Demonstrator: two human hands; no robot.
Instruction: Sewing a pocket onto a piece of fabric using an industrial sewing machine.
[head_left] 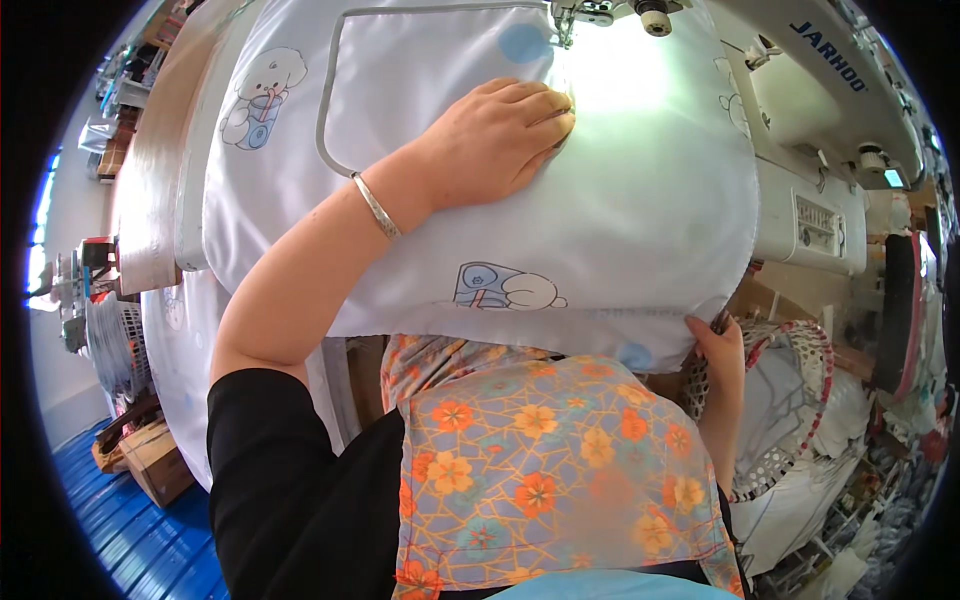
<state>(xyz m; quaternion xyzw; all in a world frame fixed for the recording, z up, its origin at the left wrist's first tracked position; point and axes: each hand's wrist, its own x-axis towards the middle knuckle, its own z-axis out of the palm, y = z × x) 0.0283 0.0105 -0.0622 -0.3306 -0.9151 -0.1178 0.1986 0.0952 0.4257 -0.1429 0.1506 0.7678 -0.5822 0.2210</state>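
A white fabric (640,200) printed with cartoon bears and blue dots lies spread over the sewing table. My left hand (495,135) presses flat on it, fingers together, fingertips close to the presser foot (563,25) of the white sewing machine (800,110). A silver bangle circles that wrist. A grey-piped pocket panel (400,70) lies under and left of the hand. My right hand (718,345) grips the fabric's near right edge, pinching it at the table's front.
A patterned basket (790,400) holding white cloth stands at my right. A wooden table edge (150,150) runs along the left. Cardboard boxes (150,455) sit on a blue floor at lower left. A floral apron covers my lap.
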